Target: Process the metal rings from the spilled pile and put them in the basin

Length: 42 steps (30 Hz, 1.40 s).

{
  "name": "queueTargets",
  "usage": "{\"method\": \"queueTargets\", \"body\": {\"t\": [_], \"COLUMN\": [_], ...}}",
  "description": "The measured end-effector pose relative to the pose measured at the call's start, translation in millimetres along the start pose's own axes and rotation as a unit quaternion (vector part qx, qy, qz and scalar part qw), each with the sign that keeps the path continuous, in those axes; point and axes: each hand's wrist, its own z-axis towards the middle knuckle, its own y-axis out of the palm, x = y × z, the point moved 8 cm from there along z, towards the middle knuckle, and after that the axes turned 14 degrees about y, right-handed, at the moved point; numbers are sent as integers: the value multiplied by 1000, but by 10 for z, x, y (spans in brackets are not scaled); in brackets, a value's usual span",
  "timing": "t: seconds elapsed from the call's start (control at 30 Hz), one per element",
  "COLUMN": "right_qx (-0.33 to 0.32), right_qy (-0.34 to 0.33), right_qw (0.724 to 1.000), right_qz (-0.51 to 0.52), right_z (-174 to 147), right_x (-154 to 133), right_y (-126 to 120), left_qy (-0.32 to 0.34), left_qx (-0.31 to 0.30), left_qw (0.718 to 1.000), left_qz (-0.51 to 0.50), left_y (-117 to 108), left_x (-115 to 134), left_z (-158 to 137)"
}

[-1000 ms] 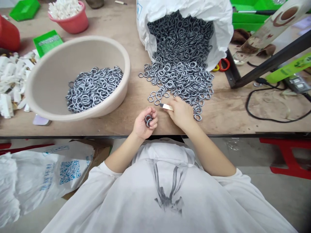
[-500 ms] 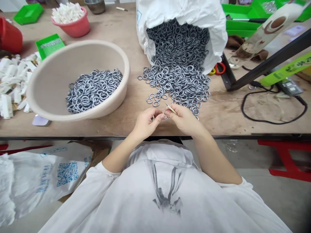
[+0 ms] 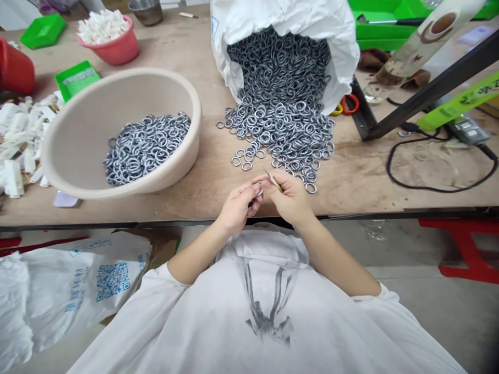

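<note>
Near the table's front edge, my left hand [image 3: 238, 204] pinches a grey ring [image 3: 259, 191] between thumb and fingers. Close beside it, my right hand [image 3: 291, 197] is closed around a thin pointed tool with a pale handle [image 3: 275, 182], its tip pointing up and away from me. Just beyond both hands lies a spread pile of grey rings [image 3: 288, 130], pouring from the mouth of a white sack [image 3: 345, 62]. To the left, a large beige basin [image 3: 195, 104] holds a heap of similar rings [image 3: 150, 148].
White plastic pieces [image 3: 19, 137] lie at the far left beside a red bucket [image 3: 15, 67]. Behind the basin are a green tray [image 3: 77, 80] and a pink bowl [image 3: 128, 47] of white parts. A dark metal bar [image 3: 424, 88], scissors [image 3: 351, 104] and a black cable [image 3: 390, 171] occupy the right.
My left hand has turned and lifted the ring slightly, so it shows more plainly in the fingers. My right hand still holds the pointed tool. The whole view has shifted a little.
</note>
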Motion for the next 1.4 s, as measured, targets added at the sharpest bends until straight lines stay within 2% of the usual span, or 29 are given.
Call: {"method": "queueTargets", "body": {"t": [0.1, 0.2, 0.37, 0.5, 0.67, 0.87, 0.97, 1.03, 1.1, 1.2, 1.3, 1.33, 1.4], "right_qx": [31, 28, 56, 40, 31, 26, 68, 111, 134, 143, 170, 194, 256], "right_qy": [2, -10, -29, -87, -95, -88, -35, 18, 42, 39, 41, 36, 17], "right_qw": [1000, 999, 997, 983, 965, 971, 986, 991, 990, 989, 984, 980, 966], "right_qz": [4, -31, -53, -159, -241, -223, -145, -68, -12, 19, 32, 33, 31], "right_z": [-20, -40, -73, -179, -233, -197, -70, 16, 60, 56, 35, 27, 8], "right_x": [30, 20, 3, -83, -101, -72, 81, 230, 323, 354, 387, 398, 425], "right_y": [-38, -17, -81, -11, 75, 100, -77, -254, -367, -416, -492, -564, -777], "left_qy": [14, 37, 2, -23, -28, -40, -36, -21, 6, 110, 230, 263, 282], "left_qx": [13, 16, 21, 53, 68, 49, -4, -41, -49, -51, -87, -97, -65], "left_qw": [1000, 999, 999, 997, 994, 995, 997, 997, 997, 990, 966, 957, 954], "left_qz": [-11, -8, -36, -60, -80, -81, -70, -61, -61, -69, -75, -77, -73], "left_y": [-17, -22, -17, -71, -99, -38, 67, 134, 145, 96, 25, -12, -151], "left_x": [-8, -10, -36, -54, -95, -77, -41, 44, 228, 736, 1240, 1350, 1415], "left_z": [-3, -17, -40, -40, -51, -93, -160, -229, -295, -352, -363, -354, -289]}}
